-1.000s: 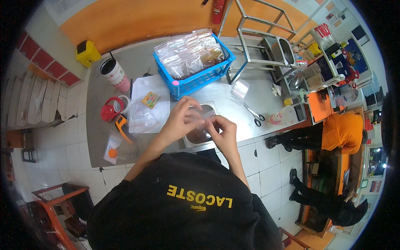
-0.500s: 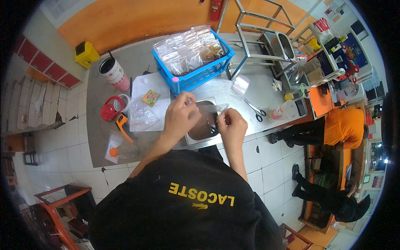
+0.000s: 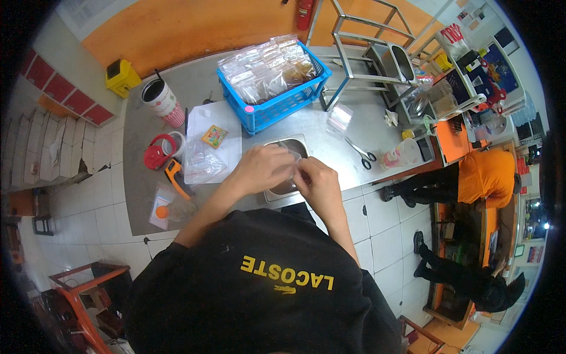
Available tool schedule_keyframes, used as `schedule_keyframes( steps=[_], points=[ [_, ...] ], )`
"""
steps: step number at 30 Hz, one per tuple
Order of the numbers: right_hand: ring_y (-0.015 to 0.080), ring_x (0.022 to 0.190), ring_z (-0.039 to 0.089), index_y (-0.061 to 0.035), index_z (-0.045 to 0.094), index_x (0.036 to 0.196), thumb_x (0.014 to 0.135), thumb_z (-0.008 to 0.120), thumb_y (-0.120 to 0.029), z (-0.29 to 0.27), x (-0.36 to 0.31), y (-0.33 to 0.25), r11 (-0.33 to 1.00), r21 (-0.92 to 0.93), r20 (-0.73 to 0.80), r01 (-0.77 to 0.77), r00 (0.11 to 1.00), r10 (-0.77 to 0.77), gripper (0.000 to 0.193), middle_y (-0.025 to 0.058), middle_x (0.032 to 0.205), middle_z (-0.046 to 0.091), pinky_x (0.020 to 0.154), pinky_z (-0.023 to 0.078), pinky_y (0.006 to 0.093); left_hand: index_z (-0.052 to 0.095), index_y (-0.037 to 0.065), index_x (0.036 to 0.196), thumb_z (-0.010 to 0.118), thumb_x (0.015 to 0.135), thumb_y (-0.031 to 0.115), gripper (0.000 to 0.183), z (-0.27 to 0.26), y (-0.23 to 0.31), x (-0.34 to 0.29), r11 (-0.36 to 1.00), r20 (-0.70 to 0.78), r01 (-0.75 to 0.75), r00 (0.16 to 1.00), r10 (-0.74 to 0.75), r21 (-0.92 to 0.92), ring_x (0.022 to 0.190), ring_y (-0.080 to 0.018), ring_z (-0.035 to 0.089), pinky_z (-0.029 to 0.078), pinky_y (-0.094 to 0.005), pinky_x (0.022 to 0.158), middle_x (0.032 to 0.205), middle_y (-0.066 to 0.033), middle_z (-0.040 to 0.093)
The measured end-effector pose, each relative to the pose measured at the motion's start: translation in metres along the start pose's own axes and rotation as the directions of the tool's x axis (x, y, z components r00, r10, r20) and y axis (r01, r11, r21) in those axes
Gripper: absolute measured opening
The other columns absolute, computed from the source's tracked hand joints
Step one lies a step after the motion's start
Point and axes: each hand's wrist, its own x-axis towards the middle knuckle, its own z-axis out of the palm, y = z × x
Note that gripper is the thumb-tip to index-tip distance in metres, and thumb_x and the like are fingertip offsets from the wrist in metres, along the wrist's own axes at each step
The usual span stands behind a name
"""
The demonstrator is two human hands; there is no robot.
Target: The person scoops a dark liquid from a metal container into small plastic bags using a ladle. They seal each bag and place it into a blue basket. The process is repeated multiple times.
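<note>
My left hand [image 3: 263,170] and my right hand [image 3: 319,185] meet over a rectangular stainless steel pan [image 3: 306,144]. Between their closed fingers is a small clear plastic bag [image 3: 296,158], pinched from both sides. My hands and forearms cover much of the pan; a little dark brown content shows inside it. Just beyond the pan stands a blue plastic basket [image 3: 277,117], packed with several clear zip bags [image 3: 268,68] of dark contents. More clear bags [image 3: 340,120] lie flat to the right of the pan, near scissors [image 3: 361,153] with black handles.
Left on the steel table [image 3: 138,194] are a patterned tumbler [image 3: 165,106], white paper [image 3: 230,127], a clear plastic bag [image 3: 203,164], a red lid [image 3: 158,152] and an orange-black tool [image 3: 177,177]. A metal frame [image 3: 348,59] stands at the back right. Two people [image 3: 486,180] are at the far right.
Both hands have come closer together and moved slightly nearer to me. The clear bag, earlier stretched between them, is now gathered up at the fingers.
</note>
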Motion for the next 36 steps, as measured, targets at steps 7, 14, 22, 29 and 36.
schedule_keyframes(
  steps=[7,14,22,29,36],
  points=[
    [0.028,0.063,0.062,-0.0012,0.06,0.078,0.077,0.068,-0.006,0.009,-0.007,-0.001,0.964,-0.17,-0.21,-0.205,0.963,0.168,0.009,0.0114,0.073,0.061,0.058,0.05,0.0375,0.058,0.005,0.072,0.065,0.078,0.014,0.013,0.022,0.009,-0.009,0.97,-0.37,0.221,0.913,-0.17,0.1,0.076,-0.0322,0.06,0.047,-0.0445,0.065,0.073,-0.0104,0.057],
    [0.0242,0.07,0.065,-0.0022,0.056,0.086,0.074,0.069,0.001,0.006,-0.009,0.013,0.963,0.187,-0.241,-0.193,0.942,0.235,0.018,0.0098,0.076,0.062,0.062,0.054,0.0333,0.054,0.01,0.123,0.072,0.084,0.02,0.044,0.06,0.003,-0.019,0.862,-0.458,0.158,0.793,-0.402,-0.482,0.092,-0.0253,0.064,0.052,-0.04,0.08,0.1,-0.0092,0.064],
    [0.0301,0.074,0.066,-0.0028,0.061,0.096,0.076,0.069,-0.008,0.01,-0.017,0.029,0.929,0.358,-0.212,-0.091,0.961,0.175,0.023,0.0145,0.083,0.064,0.07,0.053,0.0369,0.043,0.008,0.142,0.067,0.089,0.006,0.058,0.05,-0.021,-0.021,0.289,-0.021,0.224,0.757,-0.653,-0.931,0.074,-0.0061,0.056,0.047,-0.0187,0.068,0.082,0.0028,0.059],
    [0.0307,0.093,0.062,-0.0006,0.066,0.099,0.075,0.069,-0.002,0.002,-0.031,0.033,0.967,0.253,-0.377,0.025,0.923,0.075,0.024,0.0144,0.111,0.055,0.079,0.052,0.0385,0.049,0.008,0.137,0.074,0.084,0.014,0.059,0.061,-0.029,-0.001,0.716,-0.191,0.179,0.895,-0.403,-0.675,0.108,-0.0161,0.058,0.047,-0.0311,0.093,0.109,-0.005,0.064],
    [0.0345,0.1,0.058,-0.0016,0.066,0.105,0.074,0.072,-0.005,0.024,-0.04,0.046,0.985,0.163,-0.358,0.06,0.934,0.002,0.032,0.0148,0.123,0.047,0.089,0.048,0.0416,0.06,0.009,0.128,0.083,0.064,0.024,0.07,0.028,0.002,0.006,0.996,0.044,-0.089,0.995,0.089,-0.008,0.129,-0.0325,0.047,0.035,-0.0455,0.109,0.131,-0.0101,0.059]
  ],
)
